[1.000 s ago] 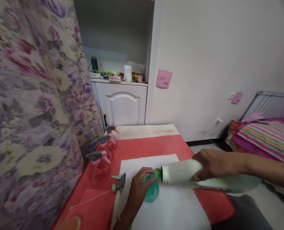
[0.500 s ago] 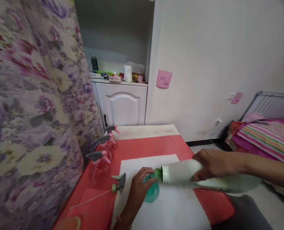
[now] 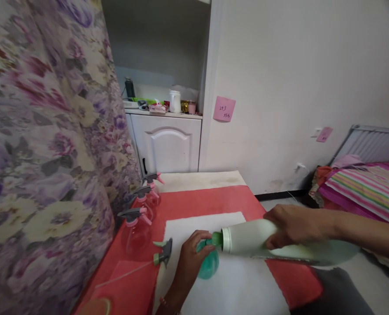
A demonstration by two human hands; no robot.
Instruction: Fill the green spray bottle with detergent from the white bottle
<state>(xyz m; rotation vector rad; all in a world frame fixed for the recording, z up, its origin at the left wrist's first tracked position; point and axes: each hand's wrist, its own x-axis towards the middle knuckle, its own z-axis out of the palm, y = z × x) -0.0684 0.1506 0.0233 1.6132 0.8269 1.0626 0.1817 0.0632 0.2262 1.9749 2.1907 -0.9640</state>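
Pouring step, by its look: left hand (image 3: 193, 253) clasped the green bottle (image 3: 209, 267) by its neck over the white sheet (image 3: 243, 286), right hand's (image 3: 291, 225) fingers gripped the tipped pale jug (image 3: 247, 238), green spout (image 3: 217, 239) there; next move probably called for steady tilt.

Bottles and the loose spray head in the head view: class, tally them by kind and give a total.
Pink spray bottles: 3
Teal bottle, in the left hand: 1
Large pale green bottle, in the right hand: 1
Loose spray head: 1
Total: 6
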